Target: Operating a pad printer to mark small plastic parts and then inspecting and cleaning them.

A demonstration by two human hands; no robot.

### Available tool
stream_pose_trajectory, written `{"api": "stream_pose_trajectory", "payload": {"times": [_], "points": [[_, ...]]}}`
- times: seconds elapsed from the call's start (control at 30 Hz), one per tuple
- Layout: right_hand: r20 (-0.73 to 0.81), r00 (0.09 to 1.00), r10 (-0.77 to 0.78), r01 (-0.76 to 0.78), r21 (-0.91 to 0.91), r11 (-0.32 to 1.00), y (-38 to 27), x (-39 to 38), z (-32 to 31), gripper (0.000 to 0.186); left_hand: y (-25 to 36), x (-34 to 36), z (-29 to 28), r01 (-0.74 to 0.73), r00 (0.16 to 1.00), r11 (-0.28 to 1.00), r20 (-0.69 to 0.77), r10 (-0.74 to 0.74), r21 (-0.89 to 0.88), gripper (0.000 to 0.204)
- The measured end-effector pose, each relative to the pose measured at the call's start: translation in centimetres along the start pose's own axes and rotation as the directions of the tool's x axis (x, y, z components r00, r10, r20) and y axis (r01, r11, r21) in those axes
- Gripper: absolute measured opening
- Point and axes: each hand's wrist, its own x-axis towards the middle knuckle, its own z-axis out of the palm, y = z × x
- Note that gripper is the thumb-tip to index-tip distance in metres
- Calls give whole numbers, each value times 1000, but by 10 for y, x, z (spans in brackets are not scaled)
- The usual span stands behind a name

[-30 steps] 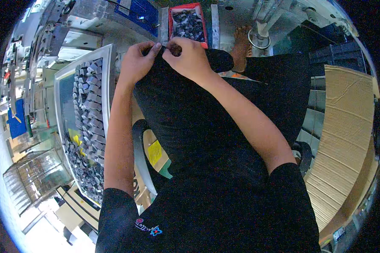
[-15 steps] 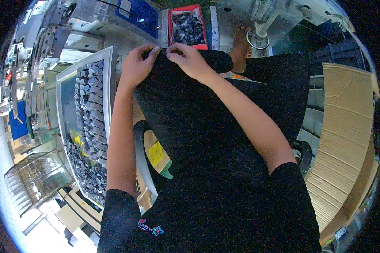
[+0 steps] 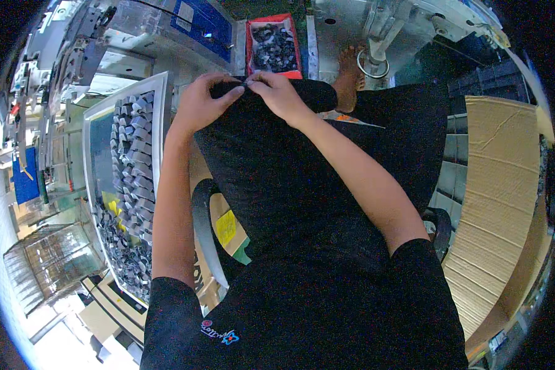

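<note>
Head view: our left hand [image 3: 202,103] and right hand [image 3: 282,94] meet over the lap, each grip pinching one small part [image 3: 247,82], barely visible. Just beyond it sits a red rectangular bin [image 3: 273,45] of dark pieces; a yellow label [image 3: 226,227] lies below the left forearm.

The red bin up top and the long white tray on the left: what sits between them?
In the head view, the left hand lies between the red bin and the white tray, pinching a small part.
</note>
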Motion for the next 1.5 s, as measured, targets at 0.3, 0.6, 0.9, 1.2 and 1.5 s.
{"api": "stream_pose_trajectory", "payload": {"times": [0.3, 0.6, 0.9, 1.2, 1.5], "points": [[-107, 992, -64, 46, -165, 985, -7, -2, 5, 26, -9, -3, 8, -77, 987, 997, -140, 76, -5, 30], [-2, 887, -462, 430, -368, 825, -28, -5, -6, 12, -3, -6, 7, -51, 988, 998, -147, 55, 34, 28], [-34, 951, -306, 281, -312, 908, -34, -3, 2, 14, -3, -5, 7, -103, 974, 994, -200, 110, 43, 27], [-57, 941, 333, -291, 363, 885, -16, -4, 18, 20, -11, -3, 7, -154, 984, 988, -93, 152, -7, 26], [-122, 919, 376, -265, 514, 816, -11, -5, -7, 16, -26, -2, 17, -163, 967, 984, -210, 145, -68, 28]]}}
